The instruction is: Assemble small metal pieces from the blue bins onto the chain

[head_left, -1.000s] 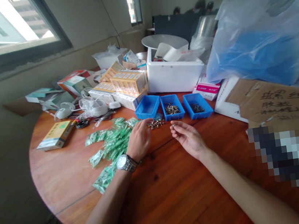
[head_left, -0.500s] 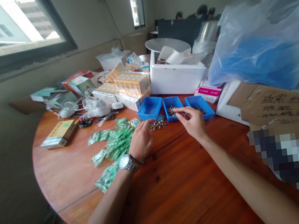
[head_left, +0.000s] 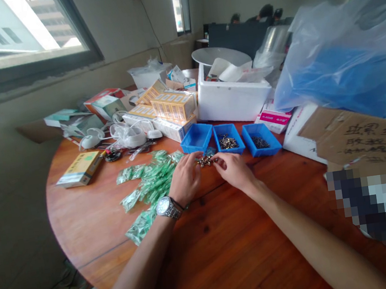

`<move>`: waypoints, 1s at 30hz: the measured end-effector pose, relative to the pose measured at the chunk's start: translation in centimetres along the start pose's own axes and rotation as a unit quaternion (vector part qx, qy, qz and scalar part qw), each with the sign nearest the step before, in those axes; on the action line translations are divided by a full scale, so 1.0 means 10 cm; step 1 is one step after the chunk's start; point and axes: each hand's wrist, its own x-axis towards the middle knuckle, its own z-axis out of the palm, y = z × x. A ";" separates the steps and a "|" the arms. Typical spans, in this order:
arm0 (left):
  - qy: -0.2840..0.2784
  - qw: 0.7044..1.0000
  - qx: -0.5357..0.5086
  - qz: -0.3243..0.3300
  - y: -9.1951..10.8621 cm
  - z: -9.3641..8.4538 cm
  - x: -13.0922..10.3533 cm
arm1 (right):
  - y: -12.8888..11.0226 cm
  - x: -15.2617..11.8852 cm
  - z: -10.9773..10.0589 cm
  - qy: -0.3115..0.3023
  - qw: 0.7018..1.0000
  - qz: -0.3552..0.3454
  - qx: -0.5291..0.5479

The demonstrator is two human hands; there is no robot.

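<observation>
My left hand (head_left: 184,179), with a watch at its wrist, rests beside a small pile of metal screws (head_left: 205,161), its fingers curved; whether they hold anything is hidden. At the right side of that pile is my right hand (head_left: 232,170), thumb and fingertips pinched together on something too small to make out. Behind the hands stand three blue bins: an empty one (head_left: 196,138), one with shiny screws (head_left: 228,142) and one with darker screws (head_left: 260,142). Green-and-clear small plastic packets (head_left: 155,180) lie heaped left of my left hand.
A yellow box (head_left: 78,169) lies at the table's left. White detectors (head_left: 134,135), stacked orange-white boxes (head_left: 174,106) and a white foam box (head_left: 233,99) stand behind. A cardboard box (head_left: 366,140) and plastic bag (head_left: 342,68) are at the right.
My right hand has moved from over the middle blue bin down and left to the screw pile. My left hand has stayed by the pile. The view has shifted slightly.
</observation>
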 end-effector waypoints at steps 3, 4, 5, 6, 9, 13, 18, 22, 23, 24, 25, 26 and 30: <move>0.004 1.000 0.000 0.002 0.00 0.00 0.00 | -0.02 -0.02 0.13 -0.047 0.997 0.029 -0.047; 0.003 1.000 0.001 0.004 0.00 0.01 0.00 | -0.02 -0.02 0.17 -0.055 0.996 0.041 -0.065; 0.003 1.000 0.001 0.005 0.00 0.01 0.00 | -0.03 0.00 0.20 -0.059 0.994 0.051 -0.082; 0.002 1.000 0.002 0.005 0.00 0.01 0.00 | -0.03 0.01 0.22 -0.062 0.992 0.059 -0.097; -0.003 1.000 0.002 0.003 0.00 0.01 0.00 | -0.04 0.06 0.27 -0.061 0.987 0.075 -0.127; -0.003 1.000 -0.001 0.002 -0.01 0.01 0.00 | -0.04 0.06 0.27 -0.040 0.992 0.074 -0.091; 0.003 1.000 0.000 0.002 -0.01 0.01 0.00 | 0.00 -0.09 0.17 -0.001 0.963 0.138 0.232; -0.003 1.000 0.001 0.003 0.00 0.01 0.00 | 0.04 -0.25 0.03 0.015 0.804 0.265 0.532; -0.004 1.000 0.001 0.003 0.01 0.01 0.00 | 0.04 -0.27 0.00 0.029 0.770 0.282 0.572; -0.006 1.000 0.000 0.003 0.01 0.00 0.00 | 0.04 -0.29 -0.03 0.043 0.745 0.292 0.599; -0.007 1.000 -0.001 0.003 0.01 0.00 0.00 | 0.04 -0.31 -0.05 0.054 0.728 0.296 0.616; -0.008 1.000 -0.002 0.002 0.02 0.01 0.00 | 0.03 -0.31 -0.07 0.061 0.719 0.296 0.625; -0.010 1.000 -0.004 -0.002 0.01 0.01 0.00 | 0.01 -0.31 -0.09 0.078 0.749 0.272 0.599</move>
